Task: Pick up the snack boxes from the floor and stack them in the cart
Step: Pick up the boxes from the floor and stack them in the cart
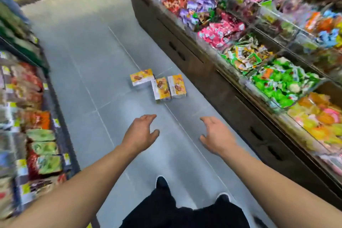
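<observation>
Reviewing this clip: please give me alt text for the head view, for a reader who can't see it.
Three yellow snack boxes lie together on the grey tiled floor of a shop aisle, with the person's empty left hand and right hand reaching out toward them. Candy bins line the right side, packet shelves the left.

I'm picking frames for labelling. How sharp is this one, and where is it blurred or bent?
Head view: the centre is fairly sharp, so the three boxes on the floor and both open hands, left and right, read clearly; the shelves and candy bins smear towards the edges; the wide lens bows the aisle lines; lighting is even.
</observation>
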Motion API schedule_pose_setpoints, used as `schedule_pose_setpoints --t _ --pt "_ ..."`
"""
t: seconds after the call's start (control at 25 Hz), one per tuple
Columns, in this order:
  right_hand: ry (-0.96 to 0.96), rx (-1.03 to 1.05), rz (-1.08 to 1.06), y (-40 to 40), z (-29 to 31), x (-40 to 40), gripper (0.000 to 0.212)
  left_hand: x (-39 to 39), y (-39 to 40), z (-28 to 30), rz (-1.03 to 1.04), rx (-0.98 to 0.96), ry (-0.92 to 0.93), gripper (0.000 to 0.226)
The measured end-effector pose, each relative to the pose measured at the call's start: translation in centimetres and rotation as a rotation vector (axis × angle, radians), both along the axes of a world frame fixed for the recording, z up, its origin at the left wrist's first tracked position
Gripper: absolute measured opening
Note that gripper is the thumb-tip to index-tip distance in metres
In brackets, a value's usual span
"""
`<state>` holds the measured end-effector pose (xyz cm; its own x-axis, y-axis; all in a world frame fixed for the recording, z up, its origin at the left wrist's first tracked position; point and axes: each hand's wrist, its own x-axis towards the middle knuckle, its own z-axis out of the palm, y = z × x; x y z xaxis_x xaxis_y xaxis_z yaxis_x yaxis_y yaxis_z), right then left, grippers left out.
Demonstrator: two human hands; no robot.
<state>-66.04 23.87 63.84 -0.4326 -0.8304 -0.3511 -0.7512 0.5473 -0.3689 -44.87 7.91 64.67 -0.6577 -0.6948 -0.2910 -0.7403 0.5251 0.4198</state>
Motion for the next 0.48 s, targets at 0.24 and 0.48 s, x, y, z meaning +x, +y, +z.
schedule_pose_setpoints --t 0.24,0.48 --pt "0.033 0.023 0.180 -15.6 0.0 2.7 0.062 6.7 -11.3 -0.3 0.274 -0.042 0.068 0.057" --pt "0.001 0.042 0.251 -29.9 -2.9 -0.5 0.063 6.5 -22.4 -3.0 0.460 -0.005 0.057 0.056"
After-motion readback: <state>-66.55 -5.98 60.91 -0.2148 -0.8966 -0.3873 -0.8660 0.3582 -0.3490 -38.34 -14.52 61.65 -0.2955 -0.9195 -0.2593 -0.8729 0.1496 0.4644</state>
